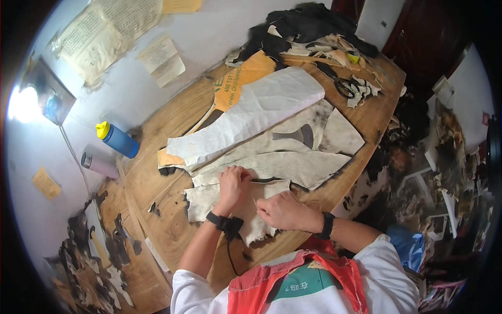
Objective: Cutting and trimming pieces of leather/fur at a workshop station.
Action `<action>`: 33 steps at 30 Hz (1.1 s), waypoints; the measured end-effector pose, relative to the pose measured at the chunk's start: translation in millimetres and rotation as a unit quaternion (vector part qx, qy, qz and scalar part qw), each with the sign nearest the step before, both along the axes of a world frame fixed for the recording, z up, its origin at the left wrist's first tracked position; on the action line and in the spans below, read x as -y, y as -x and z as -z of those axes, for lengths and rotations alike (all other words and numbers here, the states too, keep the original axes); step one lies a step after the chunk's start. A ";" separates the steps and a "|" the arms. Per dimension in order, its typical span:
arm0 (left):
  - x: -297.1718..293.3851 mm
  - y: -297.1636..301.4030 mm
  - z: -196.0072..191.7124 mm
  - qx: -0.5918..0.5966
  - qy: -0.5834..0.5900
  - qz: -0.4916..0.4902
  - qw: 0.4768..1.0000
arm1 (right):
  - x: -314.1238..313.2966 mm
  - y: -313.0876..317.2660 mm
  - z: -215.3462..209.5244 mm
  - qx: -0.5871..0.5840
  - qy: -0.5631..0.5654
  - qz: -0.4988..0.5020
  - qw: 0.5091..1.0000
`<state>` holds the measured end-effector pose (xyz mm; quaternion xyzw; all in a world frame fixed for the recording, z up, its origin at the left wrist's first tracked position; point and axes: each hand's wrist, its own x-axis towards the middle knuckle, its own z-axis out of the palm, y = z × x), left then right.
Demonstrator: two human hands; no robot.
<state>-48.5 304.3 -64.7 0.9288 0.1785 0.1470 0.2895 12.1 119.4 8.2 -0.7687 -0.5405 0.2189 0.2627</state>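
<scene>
My left hand (234, 183) is closed in a pinch on the pale hide (293, 163), where its lower edge meets a smaller ragged hide piece (201, 203). Just to the right, above the smaller piece, my right hand (285, 210) has its fingers closed. A thin light thread (254, 201) runs up from those fingers toward the seam; any needle is too small or hidden to make out. Dark fur shows along the hides' edges. On the larger hide lies a fan-shaped dark blade (297, 136), beyond both hands.
A long white sheet (261, 99) covers part of the hide, over an orange sheet (246, 78). Black scissors (345, 88) and fur scraps (308, 23) lie at the far end. A blue bottle (120, 142) and pink flask (99, 166) stand left. Hide offcuts (94, 261) lie lower left.
</scene>
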 end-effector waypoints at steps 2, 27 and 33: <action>-3.4 1.8 3.5 0.005 -0.008 0.004 1.000 | 1.4 5.2 -7.3 0.014 0.001 -0.054 0.998; -5.9 14.9 0.1 0.061 0.028 -0.007 0.998 | -11.1 -5.2 35.2 -0.041 -0.007 0.064 0.997; -7.7 13.9 -4.1 0.052 0.090 0.012 0.994 | 4.9 18.5 2.6 -0.052 0.049 -0.291 0.954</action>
